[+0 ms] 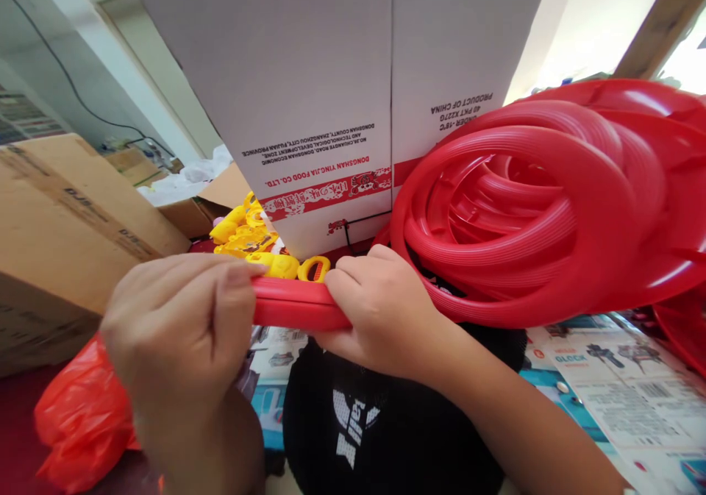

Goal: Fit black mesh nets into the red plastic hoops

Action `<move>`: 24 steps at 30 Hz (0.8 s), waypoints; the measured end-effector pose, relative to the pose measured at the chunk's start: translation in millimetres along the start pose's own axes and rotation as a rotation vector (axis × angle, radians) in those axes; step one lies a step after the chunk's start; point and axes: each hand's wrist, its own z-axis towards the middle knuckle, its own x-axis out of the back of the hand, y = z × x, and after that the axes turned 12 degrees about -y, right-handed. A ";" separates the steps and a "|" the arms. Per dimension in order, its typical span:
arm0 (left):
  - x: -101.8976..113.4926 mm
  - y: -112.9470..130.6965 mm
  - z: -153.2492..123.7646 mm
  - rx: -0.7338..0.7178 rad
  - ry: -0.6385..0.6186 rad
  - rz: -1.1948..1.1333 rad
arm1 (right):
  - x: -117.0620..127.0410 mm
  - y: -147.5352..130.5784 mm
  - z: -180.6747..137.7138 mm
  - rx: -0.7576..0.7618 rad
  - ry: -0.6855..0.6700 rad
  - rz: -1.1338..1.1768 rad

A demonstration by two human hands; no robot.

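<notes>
In front of my body I hold a red plastic ring [298, 304], seen edge-on with a seam running along it. My left hand [182, 326] is closed around its left end, and my right hand [386, 311] grips the right end. The ring's full outline is hidden by my hands and by the angle. Just behind it lie yellow plastic parts [279, 265], one of them a small yellow loop [314, 268]. Beside my right hand rises a stack of larger red rings [490, 223] with ribbed surfaces.
A tall white carton [309, 61] with upside-down print stands directly behind. To the left are a brown cardboard box [82, 223] and a red plastic bag [85, 414]. Printed cardboard sheets [634, 392] lie at the lower right, and black fabric with white lettering [397, 429] is below my hands.
</notes>
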 end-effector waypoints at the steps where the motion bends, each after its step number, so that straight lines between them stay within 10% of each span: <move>1: 1.2 2.2 1.3 -0.095 -0.049 0.027 | -1.8 -0.7 0.5 0.003 0.025 -0.006; 9: -9.0 26.3 2.5 -0.333 -0.033 0.030 | -12.6 -8.7 1.2 0.049 0.155 0.043; 19: -9.6 21.0 -4.3 -0.243 0.023 0.016 | -19.8 -18.6 0.2 0.076 0.171 -0.022; 24: -11.4 15.2 -1.1 -0.019 0.073 -0.094 | -6.3 -14.4 0.1 -0.020 -0.079 0.062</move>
